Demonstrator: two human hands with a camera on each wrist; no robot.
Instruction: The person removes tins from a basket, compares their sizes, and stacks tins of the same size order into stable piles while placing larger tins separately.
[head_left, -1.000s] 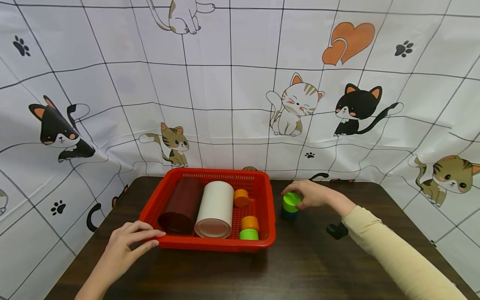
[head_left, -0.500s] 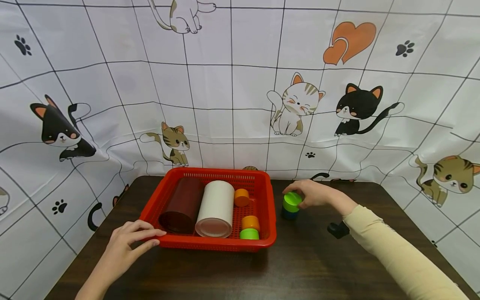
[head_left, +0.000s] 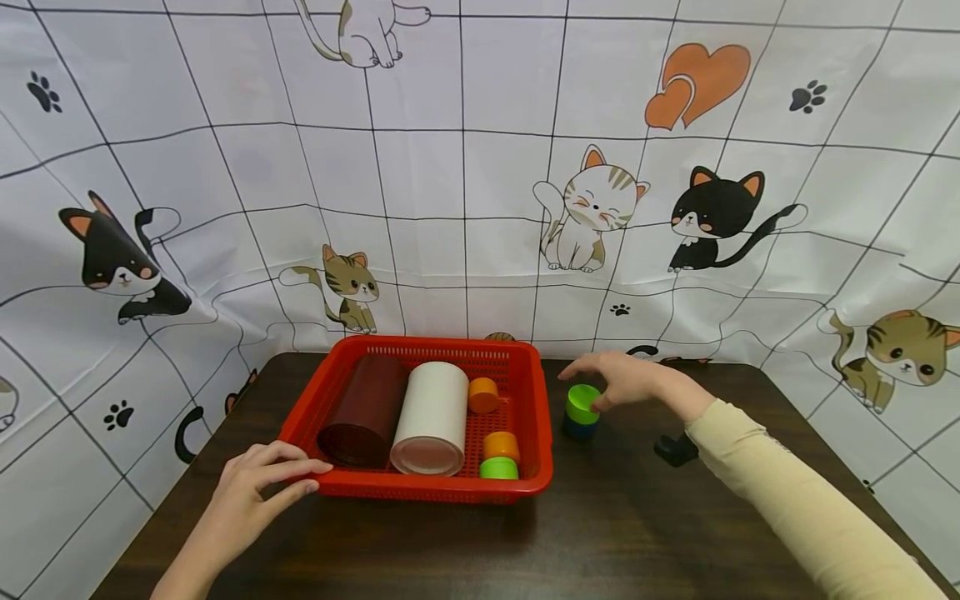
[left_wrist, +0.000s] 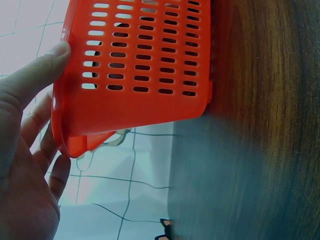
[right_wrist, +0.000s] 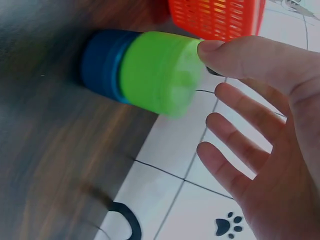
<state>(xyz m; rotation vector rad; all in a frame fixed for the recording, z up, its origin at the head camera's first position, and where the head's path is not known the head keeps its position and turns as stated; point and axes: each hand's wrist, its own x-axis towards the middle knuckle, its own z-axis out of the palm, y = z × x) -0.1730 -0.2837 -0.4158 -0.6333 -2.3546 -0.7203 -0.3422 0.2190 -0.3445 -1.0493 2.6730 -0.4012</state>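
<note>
My left hand grips the rim of a red slotted plastic basket at its front left corner. In the left wrist view the thumb lies on the near side of the rim, with fingers behind it. On the dark table, just right of the basket, a small lime-green cylinder sits on top of a dark blue cylinder. My right hand hovers over this stack with fingers spread. Its thumb tip is at the green cylinder's edge; whether it touches cannot be told. The other fingers are apart from the stack.
Inside the basket lie a large maroon cylinder and a large white cylinder. Beside them are a small orange cylinder, another orange cylinder and a green one. A cat-print sheet hangs behind the table.
My right hand has opened its fingers and lifted slightly off the green cylinder, which stays on the blue one. The left hand and basket have not moved.
</note>
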